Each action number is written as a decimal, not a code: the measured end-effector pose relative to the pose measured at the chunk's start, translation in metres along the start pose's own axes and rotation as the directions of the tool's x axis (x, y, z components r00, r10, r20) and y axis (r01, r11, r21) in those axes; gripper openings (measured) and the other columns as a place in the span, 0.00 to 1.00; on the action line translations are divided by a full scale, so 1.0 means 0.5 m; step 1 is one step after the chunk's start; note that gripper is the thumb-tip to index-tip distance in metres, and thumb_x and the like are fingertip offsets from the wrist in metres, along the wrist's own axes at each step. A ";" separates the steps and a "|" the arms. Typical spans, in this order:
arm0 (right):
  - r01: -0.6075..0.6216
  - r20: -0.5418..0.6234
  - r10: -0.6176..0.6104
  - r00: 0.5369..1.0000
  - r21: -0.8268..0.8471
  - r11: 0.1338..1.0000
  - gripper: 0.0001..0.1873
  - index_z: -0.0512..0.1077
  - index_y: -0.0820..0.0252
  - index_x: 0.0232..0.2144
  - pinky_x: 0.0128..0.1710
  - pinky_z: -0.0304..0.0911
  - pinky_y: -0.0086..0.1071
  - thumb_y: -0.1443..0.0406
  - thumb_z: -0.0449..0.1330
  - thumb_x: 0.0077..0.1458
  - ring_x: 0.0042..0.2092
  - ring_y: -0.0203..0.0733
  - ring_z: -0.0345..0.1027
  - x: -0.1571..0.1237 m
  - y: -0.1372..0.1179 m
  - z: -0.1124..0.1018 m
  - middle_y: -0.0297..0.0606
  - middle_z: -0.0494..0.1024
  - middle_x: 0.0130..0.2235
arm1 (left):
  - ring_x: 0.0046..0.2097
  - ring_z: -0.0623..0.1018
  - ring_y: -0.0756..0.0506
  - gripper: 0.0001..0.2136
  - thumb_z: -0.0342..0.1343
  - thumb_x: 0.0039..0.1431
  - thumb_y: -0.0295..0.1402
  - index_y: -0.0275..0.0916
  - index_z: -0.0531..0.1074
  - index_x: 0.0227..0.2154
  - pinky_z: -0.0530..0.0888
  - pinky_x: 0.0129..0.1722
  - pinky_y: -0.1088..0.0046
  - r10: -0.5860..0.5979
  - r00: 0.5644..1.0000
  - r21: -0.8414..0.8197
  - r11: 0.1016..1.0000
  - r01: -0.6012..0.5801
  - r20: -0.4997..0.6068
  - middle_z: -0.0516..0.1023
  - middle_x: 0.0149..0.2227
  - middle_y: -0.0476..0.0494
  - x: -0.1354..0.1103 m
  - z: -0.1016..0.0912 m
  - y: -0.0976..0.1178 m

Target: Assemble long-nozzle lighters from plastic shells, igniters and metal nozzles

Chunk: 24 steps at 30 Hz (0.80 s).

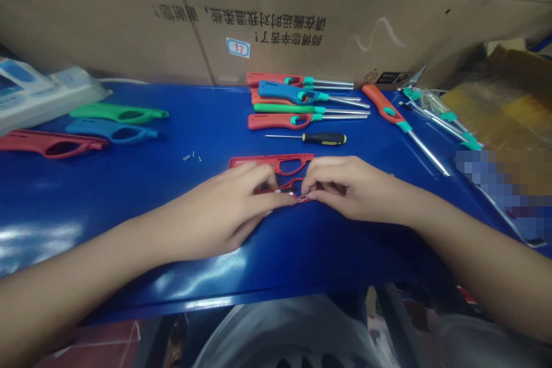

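Left hand (235,207) bent over the left part of an open red lighter shell (297,179), thumb stretched along it; right hand (345,187) at its right end, thumb and finger bent close together. Fingers cover the contact on both sides, can't tell whether either hand pinches a part. Shell is on the blue table (129,201), near the front edge, between the hands; small metal bits show inside. Second red shell half (273,159) just beyond, lengthwise, left fingers partly over it. Screwdriver (323,138) behind that, black-yellow handle to the right. Few tiny screws (186,158) loose on the left. Past the screwdriver, a pile of lighters (282,91), red, blue, orange, green, metal tubes pointing right. One orange lighter (383,106) apart, slanted, right of pile. Far left: green handle (103,111), blue handle (97,127), red handle (32,142). Far right: metal tubes with teal ends (446,121). Cardboard box (107,17) across the back, upside-down print, small sticker (238,48).
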State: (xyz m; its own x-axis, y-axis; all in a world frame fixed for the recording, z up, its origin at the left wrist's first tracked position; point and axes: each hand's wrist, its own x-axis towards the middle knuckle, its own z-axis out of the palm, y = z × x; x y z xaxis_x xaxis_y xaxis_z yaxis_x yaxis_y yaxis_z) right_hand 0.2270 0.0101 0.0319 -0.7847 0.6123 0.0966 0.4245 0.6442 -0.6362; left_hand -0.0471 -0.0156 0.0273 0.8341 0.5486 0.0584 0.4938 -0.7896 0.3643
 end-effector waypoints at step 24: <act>0.001 0.056 -0.003 0.998 0.037 0.999 0.09 0.75 0.60 0.39 0.30 0.59 0.26 0.75 0.60 0.59 0.31 0.30 0.61 -0.004 -0.006 -0.011 0.33 0.73 0.38 | 0.49 0.77 0.40 0.16 0.48 0.73 0.32 0.43 0.72 0.58 0.77 0.49 0.60 0.048 0.995 0.115 0.993 -0.038 -0.088 0.76 0.50 0.39 -0.004 0.003 -0.002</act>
State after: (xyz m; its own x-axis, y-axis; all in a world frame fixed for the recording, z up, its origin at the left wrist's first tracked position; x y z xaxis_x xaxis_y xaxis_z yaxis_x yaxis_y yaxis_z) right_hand 0.2298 0.0094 0.0377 -0.8101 0.5837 0.0558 0.4066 0.6279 -0.6637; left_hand -0.0489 -0.0165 0.0256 0.8319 0.5321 0.1573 0.4870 -0.8361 0.2525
